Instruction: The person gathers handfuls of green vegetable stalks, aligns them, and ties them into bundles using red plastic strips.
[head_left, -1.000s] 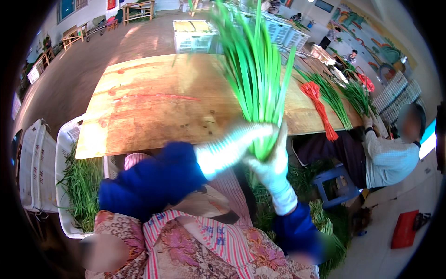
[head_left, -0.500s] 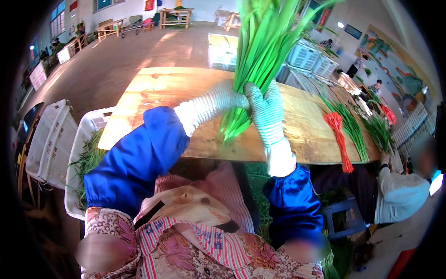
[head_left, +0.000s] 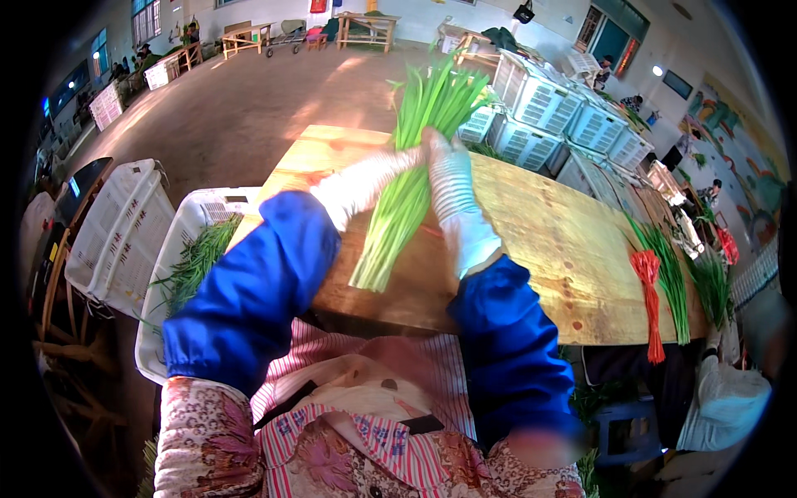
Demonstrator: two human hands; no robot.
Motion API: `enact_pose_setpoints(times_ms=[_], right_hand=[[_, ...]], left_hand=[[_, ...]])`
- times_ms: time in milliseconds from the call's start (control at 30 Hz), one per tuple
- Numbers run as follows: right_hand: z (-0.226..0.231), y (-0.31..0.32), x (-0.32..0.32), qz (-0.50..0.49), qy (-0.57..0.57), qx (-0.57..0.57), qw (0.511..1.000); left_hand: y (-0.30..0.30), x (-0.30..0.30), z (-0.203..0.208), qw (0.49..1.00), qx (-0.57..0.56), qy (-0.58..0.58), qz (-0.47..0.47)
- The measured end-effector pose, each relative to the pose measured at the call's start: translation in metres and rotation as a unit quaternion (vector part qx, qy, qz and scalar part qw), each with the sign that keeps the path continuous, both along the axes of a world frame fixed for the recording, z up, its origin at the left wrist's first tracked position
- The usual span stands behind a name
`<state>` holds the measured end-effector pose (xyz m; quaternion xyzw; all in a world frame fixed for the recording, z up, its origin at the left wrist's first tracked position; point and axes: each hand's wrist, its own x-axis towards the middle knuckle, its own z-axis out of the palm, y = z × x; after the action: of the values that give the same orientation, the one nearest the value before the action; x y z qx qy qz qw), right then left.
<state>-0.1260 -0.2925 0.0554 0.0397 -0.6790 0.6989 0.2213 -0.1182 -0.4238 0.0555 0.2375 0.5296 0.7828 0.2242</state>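
A bunch of garlic chives [head_left: 398, 212] is held above the wooden table, tilted with its leafy tips away from me and its pale cut ends toward me on the left. My left hand [head_left: 378, 176], in a pale knitted glove, is closed across the middle of the bunch from the left. From the other side my right hand [head_left: 449, 170], in a matching striped glove, closes on it too, its fingers partly hidden by the leaves. The table [head_left: 540, 241] lies under both hands.
On the table's right edge lie a bundle of red ties [head_left: 647, 286] and more chives [head_left: 669, 282]. A white crate [head_left: 158, 311] of greens stands at my left, near stacked crates [head_left: 116, 236]. A co-worker's sleeve [head_left: 721, 402] shows at right. White crates [head_left: 540, 100] are piled beyond.
The bunch has come down and nearer, its cut ends swinging toward me and left. Both hands still hold it. My view has shifted, so the table sits lower.
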Motion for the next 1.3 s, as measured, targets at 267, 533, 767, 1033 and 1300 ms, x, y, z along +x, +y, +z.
enact_pose_setpoints(times_ms=[267, 533, 767, 1033, 1300], right_hand=[[-0.089, -0.004, -0.042, -0.215, -0.138, 0.494, 0.831], [-0.097, -0.020, -0.019, -0.181, 0.001, 0.471, 0.863], [-0.101, -0.073, -0.009, -0.154, -0.002, 0.419, 0.895], [-0.070, -0.053, -0.007, 0.026, -0.083, 0.368, 0.926], [-0.015, -0.003, 0.074, 0.211, -0.058, 0.127, 0.968]], left_hand=[[0.002, -0.047, -0.093, 0.739, -0.497, 0.340, 0.302], [-0.008, -0.035, -0.089, 0.756, -0.491, 0.306, 0.305], [-0.060, -0.022, -0.098, 0.747, -0.453, 0.333, 0.356], [-0.082, -0.026, -0.097, 0.771, -0.417, 0.298, 0.379], [-0.163, 0.041, -0.056, 0.891, -0.070, 0.186, 0.407]])
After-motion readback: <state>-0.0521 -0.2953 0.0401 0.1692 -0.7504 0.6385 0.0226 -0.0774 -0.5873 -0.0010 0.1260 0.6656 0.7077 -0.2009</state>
